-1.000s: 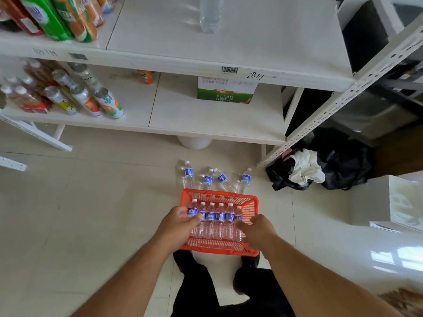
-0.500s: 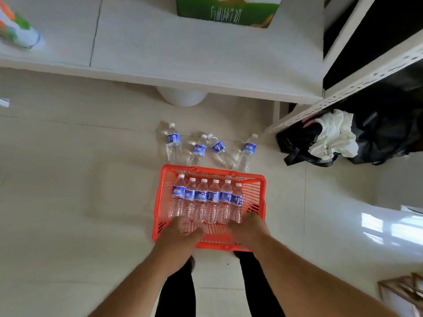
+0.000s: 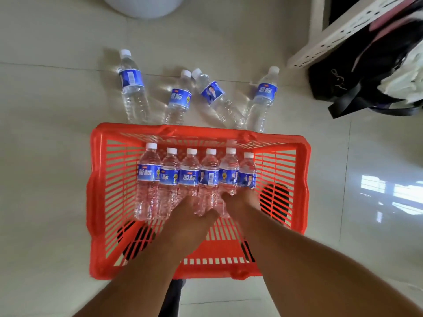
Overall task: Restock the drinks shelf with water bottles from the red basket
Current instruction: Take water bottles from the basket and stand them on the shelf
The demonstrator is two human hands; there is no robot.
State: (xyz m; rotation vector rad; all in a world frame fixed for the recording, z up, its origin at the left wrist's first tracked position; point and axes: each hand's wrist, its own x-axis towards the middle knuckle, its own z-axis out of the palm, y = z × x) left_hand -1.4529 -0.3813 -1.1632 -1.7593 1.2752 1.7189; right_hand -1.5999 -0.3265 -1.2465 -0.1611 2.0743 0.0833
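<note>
A red basket [image 3: 96, 179] stands on the floor at my feet. Several water bottles [image 3: 190, 175] with blue labels and white caps lie side by side in it, caps pointing away from me. Both my hands reach into the basket at the bottles' lower ends. My left hand [image 3: 187, 220] curls over the base of the middle bottles, thumb out to the right. My right hand [image 3: 242, 200] curls over the bases of the two rightmost bottles. Several more water bottles [image 3: 132, 88] lie loose on the floor just beyond the basket. The shelf boards are out of view.
A white perforated shelf post [image 3: 343, 30] slants across the top right. Under it lie a black bag [image 3: 366, 72] and a white cloth [image 3: 402, 81]. A white round base [image 3: 142, 5] stands at the top edge. Pale glossy tiles surround the basket.
My view has dropped from the shelves to the basket, which now looks much closer. Both hands have slid from the basket's near edge onto the bottles' lower ends.
</note>
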